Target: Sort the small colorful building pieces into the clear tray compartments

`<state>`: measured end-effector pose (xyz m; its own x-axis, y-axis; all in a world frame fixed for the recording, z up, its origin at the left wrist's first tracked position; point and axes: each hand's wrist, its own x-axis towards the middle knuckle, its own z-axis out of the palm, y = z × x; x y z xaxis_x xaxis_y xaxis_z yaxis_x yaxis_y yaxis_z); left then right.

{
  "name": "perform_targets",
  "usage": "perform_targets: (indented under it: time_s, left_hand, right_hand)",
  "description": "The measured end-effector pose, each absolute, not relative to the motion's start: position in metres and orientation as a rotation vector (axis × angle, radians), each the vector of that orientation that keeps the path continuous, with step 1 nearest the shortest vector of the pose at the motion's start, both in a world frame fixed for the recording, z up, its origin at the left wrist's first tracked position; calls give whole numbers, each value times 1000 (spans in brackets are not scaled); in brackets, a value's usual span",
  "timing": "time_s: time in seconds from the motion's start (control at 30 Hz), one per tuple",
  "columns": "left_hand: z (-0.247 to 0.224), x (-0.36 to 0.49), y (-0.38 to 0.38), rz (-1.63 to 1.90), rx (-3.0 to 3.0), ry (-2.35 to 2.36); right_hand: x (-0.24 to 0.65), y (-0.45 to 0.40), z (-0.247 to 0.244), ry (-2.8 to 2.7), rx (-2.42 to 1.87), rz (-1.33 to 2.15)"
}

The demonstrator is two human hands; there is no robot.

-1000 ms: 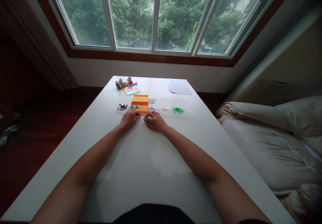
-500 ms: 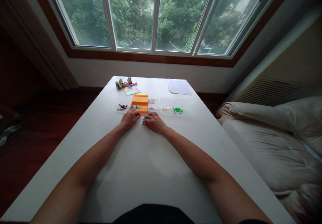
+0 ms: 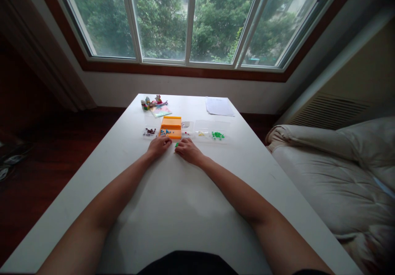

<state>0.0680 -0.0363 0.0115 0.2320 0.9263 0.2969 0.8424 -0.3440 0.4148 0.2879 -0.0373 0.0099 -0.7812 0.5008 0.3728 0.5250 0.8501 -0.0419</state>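
Observation:
My left hand (image 3: 159, 145) rests on the table just in front of the orange case (image 3: 171, 121), its fingers curled together. Whatever it may pinch is too small to make out. To its right, my right hand (image 3: 189, 149) is closed with its fingertips down at a small green piece (image 3: 177, 145). Part of that piece is hidden behind the fingers. Small blue bits (image 3: 165, 132) lie in the near half of the open orange case. Right of the case, clear plastic boxes hold green pieces (image 3: 218, 135) and a few yellow pieces (image 3: 201, 134).
Dark brown pieces (image 3: 150, 131) sit in a clear box left of the case. Small colourful figures (image 3: 151, 101) and a pastel sheet (image 3: 161, 110) lie at the table's far left, white papers (image 3: 219, 106) at the far right. A padded beige seat (image 3: 333, 176) stands along the right side.

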Motion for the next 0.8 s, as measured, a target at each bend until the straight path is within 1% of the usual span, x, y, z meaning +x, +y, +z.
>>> perform_targets:
  time_s: [0.2, 0.43, 0.6, 0.7, 0.8]
  left_hand:
    - [10, 67, -34, 753, 2327, 1686]
    - [5, 67, -32, 758, 2324, 1643]
    - [7, 68, -34, 762, 2373, 1602]
    - [8, 71, -36, 763, 2406, 1573]
    - [9, 77, -39, 772, 2451, 1538]
  right_hand:
    - [289, -35, 10, -2568, -787, -54]
    - [334, 0, 16, -1993, -1219, -78]
    - [368, 22, 8, -1794, -1414, -125]
    - [370, 23, 4, -1790, -1415, -120]
    - [362, 17, 5, -1889, -1313, -88]
